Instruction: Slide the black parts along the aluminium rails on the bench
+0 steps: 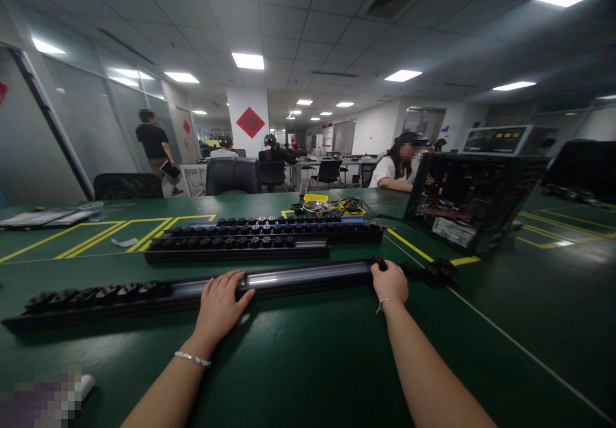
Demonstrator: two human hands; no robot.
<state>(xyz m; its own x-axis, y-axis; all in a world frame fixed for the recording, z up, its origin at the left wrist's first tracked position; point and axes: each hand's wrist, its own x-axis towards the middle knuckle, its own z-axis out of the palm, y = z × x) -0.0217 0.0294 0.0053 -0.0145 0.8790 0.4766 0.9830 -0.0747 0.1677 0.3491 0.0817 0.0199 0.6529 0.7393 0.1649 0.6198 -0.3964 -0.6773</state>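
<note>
A long black rail [298, 279] with a shiny metal channel lies across the green table in front of me. Several round black parts [96, 295] sit in a row on its left portion. My left hand [221, 303] grips the middle of this rail, fingers over the top and thumb along the near side. Near the rail's right end, my right hand [391, 283] has its fingers closed around a small black part [378, 263], mostly hidden by the hand. More black round parts [439, 270] lie just right of that hand.
Behind the rail stand more black rails [240, 255] carrying rows of round parts. An open computer case [474, 203] stands at right, with cables [351, 206] and a metal dish [317, 206] farther back. A person [397, 165] sits across the table; another person [153, 145] stands at left.
</note>
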